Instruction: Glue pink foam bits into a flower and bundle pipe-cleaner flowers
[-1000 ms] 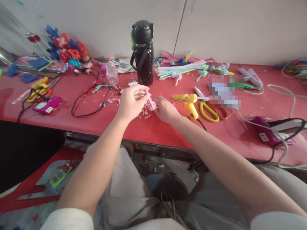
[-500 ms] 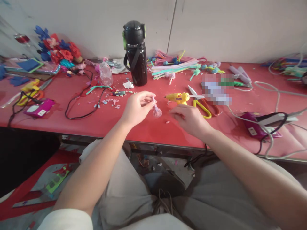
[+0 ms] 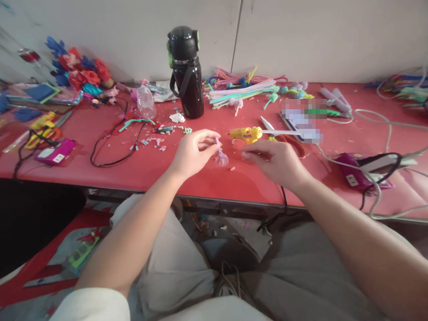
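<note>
Pinched by its stem in my left hand (image 3: pixel 197 151) is a small lilac pipe-cleaner piece (image 3: pixel 221 158), its fringed, flower-like end hanging down. My right hand (image 3: pixel 279 162) is just in front of a yellow hot glue gun (image 3: pixel 245 133); its thumb and fingers are apart, with nothing visible between them. The gun's nozzle points left, and a whitish glue stick (image 3: pixel 282 132) sticks out of its back. Behind my right hand lie scissors (image 3: pixel 294 145) with red and yellow handles, partly covered. A tiny pink bit (image 3: pixel 232 169) rests on the table between my hands.
A black bottle (image 3: pixel 187 76) stands at the back. Pipe cleaners (image 3: pixel 240 93) are piled beside it. A phone (image 3: pixel 299 125) lies to the right, near a purple box (image 3: pixel 357 171) with cables. Scraps and a black cord (image 3: pixel 110 165) are on the left.
My right hand has shifted slightly right and its fingers have spread from a more closed shape beside the glue gun. My left hand has moved slightly right with the lilac piece.
</note>
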The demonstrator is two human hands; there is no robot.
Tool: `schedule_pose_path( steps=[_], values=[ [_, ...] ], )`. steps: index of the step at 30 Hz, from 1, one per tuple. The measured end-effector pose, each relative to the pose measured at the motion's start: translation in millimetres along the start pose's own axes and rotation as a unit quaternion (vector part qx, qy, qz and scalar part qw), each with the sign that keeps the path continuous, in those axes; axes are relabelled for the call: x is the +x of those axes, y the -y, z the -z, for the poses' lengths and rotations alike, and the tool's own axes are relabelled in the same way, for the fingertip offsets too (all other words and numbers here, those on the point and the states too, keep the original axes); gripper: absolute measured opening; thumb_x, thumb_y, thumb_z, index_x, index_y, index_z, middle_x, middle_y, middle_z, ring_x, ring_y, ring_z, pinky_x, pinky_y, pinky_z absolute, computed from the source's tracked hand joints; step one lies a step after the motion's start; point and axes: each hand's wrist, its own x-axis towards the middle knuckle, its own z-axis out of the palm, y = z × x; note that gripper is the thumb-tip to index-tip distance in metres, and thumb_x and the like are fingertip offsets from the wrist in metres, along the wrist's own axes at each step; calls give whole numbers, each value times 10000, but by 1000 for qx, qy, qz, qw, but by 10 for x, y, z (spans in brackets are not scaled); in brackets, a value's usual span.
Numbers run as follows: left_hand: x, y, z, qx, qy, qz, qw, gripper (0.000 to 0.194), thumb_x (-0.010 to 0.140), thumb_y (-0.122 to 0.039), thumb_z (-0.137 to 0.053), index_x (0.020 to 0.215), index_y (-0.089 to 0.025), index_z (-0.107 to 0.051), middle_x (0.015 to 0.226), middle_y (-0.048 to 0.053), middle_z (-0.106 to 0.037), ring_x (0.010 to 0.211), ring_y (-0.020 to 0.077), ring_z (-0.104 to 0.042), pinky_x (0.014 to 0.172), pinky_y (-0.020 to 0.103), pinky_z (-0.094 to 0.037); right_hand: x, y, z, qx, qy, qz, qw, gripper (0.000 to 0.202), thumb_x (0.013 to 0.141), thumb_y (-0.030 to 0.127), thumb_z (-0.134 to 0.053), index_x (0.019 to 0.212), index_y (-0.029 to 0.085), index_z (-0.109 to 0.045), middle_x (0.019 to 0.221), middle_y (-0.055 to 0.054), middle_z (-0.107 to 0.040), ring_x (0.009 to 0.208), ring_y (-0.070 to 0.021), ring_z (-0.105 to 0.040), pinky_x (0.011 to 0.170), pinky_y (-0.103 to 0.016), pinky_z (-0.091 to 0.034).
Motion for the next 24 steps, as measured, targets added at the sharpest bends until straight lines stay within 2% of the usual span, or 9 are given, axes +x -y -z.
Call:
schedule_pose_path(
  steps=[6, 11, 14, 18, 24],
  values=[
    [6, 18, -12, -8, 4, 9, 1000, 160, 853, -127, -758, 1008, -166, -743, 908, 62, -809, 800, 171, -793, 808, 305, -679, -6, 43, 21, 10, -2, 3, 1000, 154, 874, 379, -735, 862, 250, -818, 909, -59, -816, 820, -256, -751, 811, -447, -626],
    [-5, 9, -31, -12, 3, 12, 1000, 163, 847, -112, -770, 997, -173, -746, 897, 54, -807, 804, 173, -794, 809, 310, -685, -10, 74, -18, -7, 21, 57, 998, 141, 903, 285, -658, 834, 234, -770, 881, -60, -800, 779, -223, -721, 769, -397, -591],
    [-12, -8, -41, -15, 4, 10, 1000, 167, 848, -92, -764, 994, -172, -745, 883, 49, -803, 796, 168, -791, 810, 309, -685, -16, 76, -39, -25, 18, 77, 997, 169, 931, 282, -635, 877, 238, -789, 923, -65, -799, 801, -219, -713, 786, -391, -581],
    [-16, -14, -44, -17, 7, 12, 1000, 158, 852, -101, -761, 987, -180, -744, 896, 49, -805, 795, 169, -790, 799, 309, -687, -31, 59, -63, -35, 0, 54, 998, 197, 949, 327, -661, 1025, 262, -830, 994, -72, -792, 841, -233, -710, 817, -411, -582],
    [-18, -11, -48, -13, 5, 14, 1000, 158, 856, -107, -760, 996, -180, -746, 891, 49, -806, 795, 175, -789, 807, 324, -690, -39, 52, -89, -11, -15, 61, 998, 222, 955, 324, -646, 1001, 258, -852, 990, -80, -762, 863, -231, -697, 801, -399, -575]
  ],
)
